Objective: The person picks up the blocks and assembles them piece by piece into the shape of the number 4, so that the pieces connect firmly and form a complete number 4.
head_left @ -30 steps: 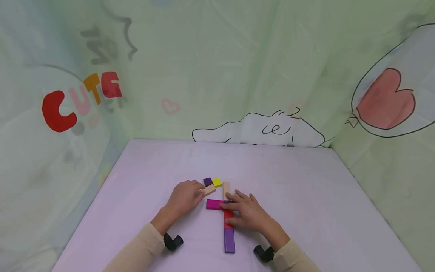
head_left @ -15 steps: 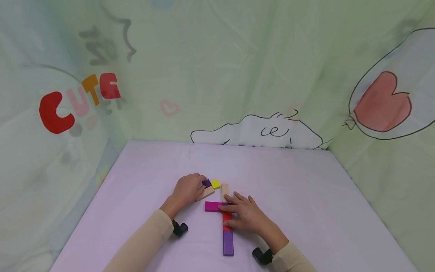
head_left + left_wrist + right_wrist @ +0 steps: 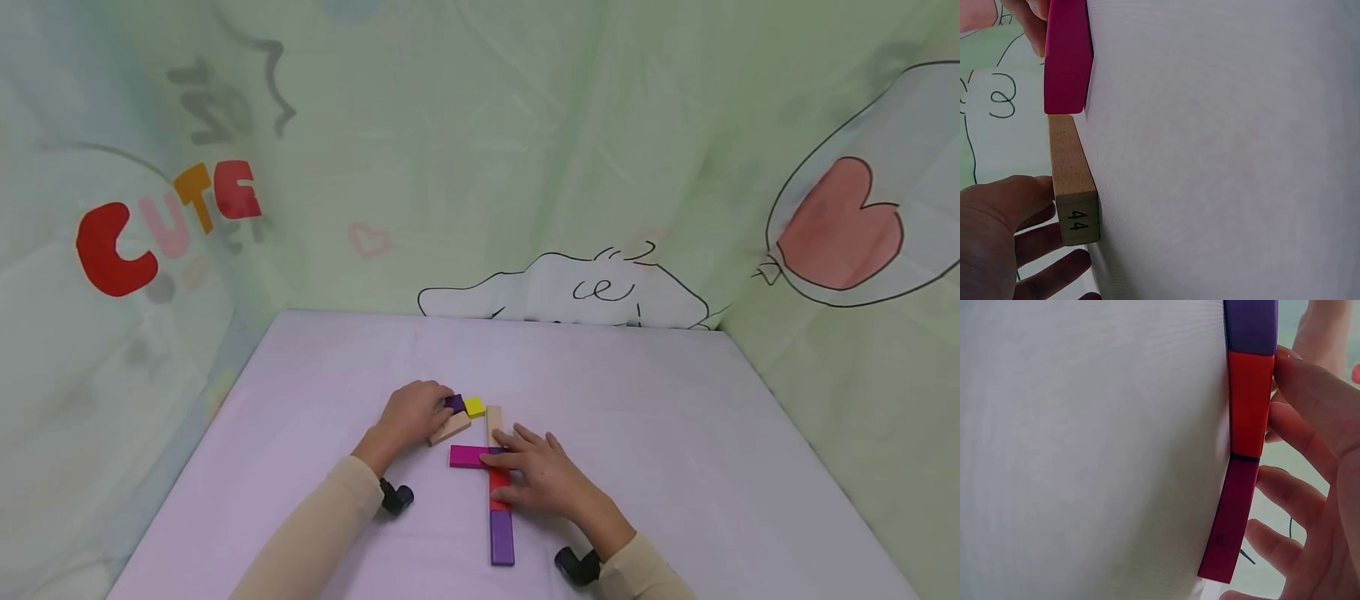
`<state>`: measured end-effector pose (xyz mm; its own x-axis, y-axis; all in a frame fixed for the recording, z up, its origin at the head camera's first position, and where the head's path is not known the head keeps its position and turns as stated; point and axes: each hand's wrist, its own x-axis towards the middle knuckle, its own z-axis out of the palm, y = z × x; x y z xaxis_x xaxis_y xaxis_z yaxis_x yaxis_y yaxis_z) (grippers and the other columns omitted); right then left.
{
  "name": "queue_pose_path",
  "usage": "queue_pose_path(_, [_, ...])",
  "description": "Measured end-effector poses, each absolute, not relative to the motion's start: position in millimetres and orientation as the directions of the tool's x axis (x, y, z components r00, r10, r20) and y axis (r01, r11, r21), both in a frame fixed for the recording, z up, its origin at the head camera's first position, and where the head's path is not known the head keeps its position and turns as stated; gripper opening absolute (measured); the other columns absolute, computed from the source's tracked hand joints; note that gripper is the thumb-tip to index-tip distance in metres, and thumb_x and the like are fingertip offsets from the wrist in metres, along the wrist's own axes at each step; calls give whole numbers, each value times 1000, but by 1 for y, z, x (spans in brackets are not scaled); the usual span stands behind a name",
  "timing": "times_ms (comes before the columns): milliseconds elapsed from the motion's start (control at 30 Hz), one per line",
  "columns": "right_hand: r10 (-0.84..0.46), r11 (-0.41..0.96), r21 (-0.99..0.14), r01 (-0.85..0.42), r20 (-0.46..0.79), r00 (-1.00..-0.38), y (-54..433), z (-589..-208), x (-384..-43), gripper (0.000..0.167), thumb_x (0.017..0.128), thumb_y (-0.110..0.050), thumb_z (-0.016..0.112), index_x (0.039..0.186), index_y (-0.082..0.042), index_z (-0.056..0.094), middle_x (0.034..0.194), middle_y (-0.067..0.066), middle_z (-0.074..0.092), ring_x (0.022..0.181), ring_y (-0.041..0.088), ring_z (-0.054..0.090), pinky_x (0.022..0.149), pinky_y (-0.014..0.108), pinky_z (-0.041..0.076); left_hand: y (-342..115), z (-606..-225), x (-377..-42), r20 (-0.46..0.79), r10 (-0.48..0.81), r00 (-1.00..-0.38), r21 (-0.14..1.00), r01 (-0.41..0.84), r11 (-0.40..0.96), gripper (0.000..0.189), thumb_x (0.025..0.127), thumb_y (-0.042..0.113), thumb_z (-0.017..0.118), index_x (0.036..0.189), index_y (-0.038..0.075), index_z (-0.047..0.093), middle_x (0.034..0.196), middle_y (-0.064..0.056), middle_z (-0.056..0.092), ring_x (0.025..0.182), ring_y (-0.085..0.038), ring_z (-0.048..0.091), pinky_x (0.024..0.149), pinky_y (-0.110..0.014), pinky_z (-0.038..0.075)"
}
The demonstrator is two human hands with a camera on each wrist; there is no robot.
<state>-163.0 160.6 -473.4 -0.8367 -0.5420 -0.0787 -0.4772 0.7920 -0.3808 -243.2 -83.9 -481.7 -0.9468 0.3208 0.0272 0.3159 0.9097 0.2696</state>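
My left hand (image 3: 411, 417) pinches a dark purple block (image 3: 456, 404) between thumb and fingers; that block is hidden in the left wrist view. Just in front of the thumb lies a plain wooden block (image 3: 450, 428), its end marked 44 in the left wrist view. My right hand (image 3: 546, 475) rests with spread fingers on a row of blocks: its thumb touches the red block (image 3: 499, 487), and other fingertips lie over a mostly covered purple piece and the magenta block (image 3: 468, 457). A second wooden block (image 3: 493, 423) and a long purple block (image 3: 502, 537) form the row's two ends.
A yellow block (image 3: 475, 407) sits beside the dark purple one. Everything lies on a table with a pale lilac cover (image 3: 622, 392). Painted cloth walls (image 3: 480, 150) stand along the back and both sides.
My left hand has let go of the loose wooden block and moved slightly away from me, onto the dark purple block. My right hand stays on the row.
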Motion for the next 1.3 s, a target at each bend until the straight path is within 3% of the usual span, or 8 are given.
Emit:
queue_pose_path(433, [-536,799,-377,-467,-97,-839,157,-475,-163,51,87,-45,80,135,-30,70,159,6,51,152,44,35,113,81,23,-85,-485,-243,26,335,-942,228,332,915,38,97,32,74,132,18,72,126,-1,75,113,-23,69,99,-39,57])
queue_pose_path(800, [-532,808,-361,-466,-106,-840,155,-474,-164,51,87,-46,80,135,-31,70,159,5,50,153,43,34,114,80,22,-97,-491,-240,79,342,-936,288,350,891,35,100,26,70,133,14,71,128,-2,74,116,-23,69,102,-39,56])
queue_pose_path(1100, [-520,817,-358,-452,-115,-847,156,-471,-164,51,87,-46,80,135,-31,70,160,5,49,153,43,33,114,80,21,-112,-483,-223,143,364,-920,364,391,846,33,100,25,70,131,14,73,127,-2,75,117,-23,69,101,-41,56])
queue_pose_path(1300, [-522,815,-352,-460,-105,-846,157,-473,-165,52,87,-47,80,136,-32,70,159,5,50,153,43,33,114,81,21,-120,-479,-206,197,422,-885,337,465,819,31,96,24,75,126,16,75,122,-1,77,112,-22,72,97,-42,58])
